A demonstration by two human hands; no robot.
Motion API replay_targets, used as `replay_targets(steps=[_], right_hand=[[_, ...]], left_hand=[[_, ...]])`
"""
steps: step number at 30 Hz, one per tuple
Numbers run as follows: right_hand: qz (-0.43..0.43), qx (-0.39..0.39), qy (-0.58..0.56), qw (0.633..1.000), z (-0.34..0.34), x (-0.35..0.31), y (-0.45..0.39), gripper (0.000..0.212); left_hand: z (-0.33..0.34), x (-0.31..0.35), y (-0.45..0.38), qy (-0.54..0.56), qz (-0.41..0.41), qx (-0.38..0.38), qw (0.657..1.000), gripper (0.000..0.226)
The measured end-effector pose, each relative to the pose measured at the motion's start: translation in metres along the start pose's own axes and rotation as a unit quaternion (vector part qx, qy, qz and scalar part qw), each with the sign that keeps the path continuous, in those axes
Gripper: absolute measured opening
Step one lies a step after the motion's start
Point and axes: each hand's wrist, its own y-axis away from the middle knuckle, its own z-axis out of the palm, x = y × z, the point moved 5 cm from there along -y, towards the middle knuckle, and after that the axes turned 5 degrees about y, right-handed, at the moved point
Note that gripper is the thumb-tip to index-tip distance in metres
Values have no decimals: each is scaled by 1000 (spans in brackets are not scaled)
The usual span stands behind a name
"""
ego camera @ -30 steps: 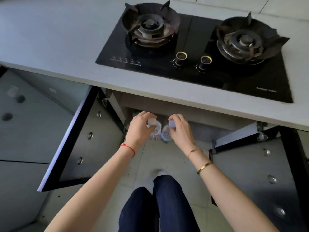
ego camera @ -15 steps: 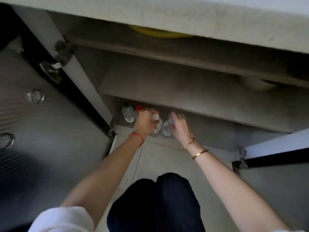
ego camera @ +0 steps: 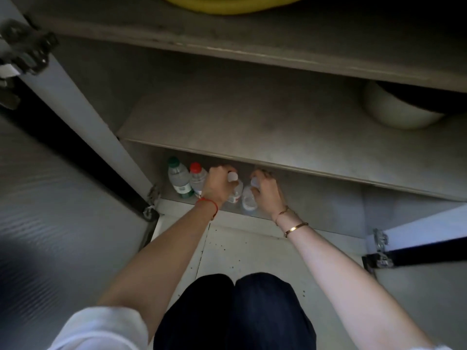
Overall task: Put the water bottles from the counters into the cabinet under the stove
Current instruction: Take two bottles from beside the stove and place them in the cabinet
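Note:
Both of my hands reach into the bottom level of the open cabinet [ego camera: 316,195] under the stove. My left hand [ego camera: 217,185] grips a clear water bottle with a white cap [ego camera: 235,194] near its neck. My right hand [ego camera: 265,190] holds a second clear bottle [ego camera: 249,202] right beside it. Both bottles stand upright at the cabinet floor's front edge. To their left stand a green-capped bottle [ego camera: 178,179] and a red-capped bottle [ego camera: 197,179], close together by the left wall.
A shelf [ego camera: 252,127] runs above the bottles, with a white bowl [ego camera: 394,109] at its right end. A yellow object [ego camera: 235,5] lies on the top shelf. Cabinet doors stand open on the left [ego camera: 63,210] and right [ego camera: 429,246]. My knees [ego camera: 235,306] are over the tiled floor.
I have crouched lower, so the stove top has left the view and the cabinet interior fills it. Both hands have carried their bottles down onto the bottom level beside the two capped bottles.

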Motion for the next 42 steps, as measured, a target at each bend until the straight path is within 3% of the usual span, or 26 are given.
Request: replay_targets(steps=[10, 17, 24, 30, 42], right_hand=[[34, -29, 10, 999, -8, -2, 14, 49], [59, -6, -31, 998, -62, -28, 55, 41], [67, 7, -38, 997, -176, -95, 113, 44], [65, 4, -32, 997, -295, -155, 162, 45], [41, 64, -10, 997, -502, -266, 274, 47]], left_hand=[[-5, -9, 3, -22, -8, -25, 999, 45], [-42, 19, 50, -28, -1, -36, 999, 43], [-141, 88, 138, 7, 25, 2, 1000, 29], [-254, 164, 215, -50, 64, 18, 997, 38], [-441, 291, 362, -39, 113, 66, 991, 41]])
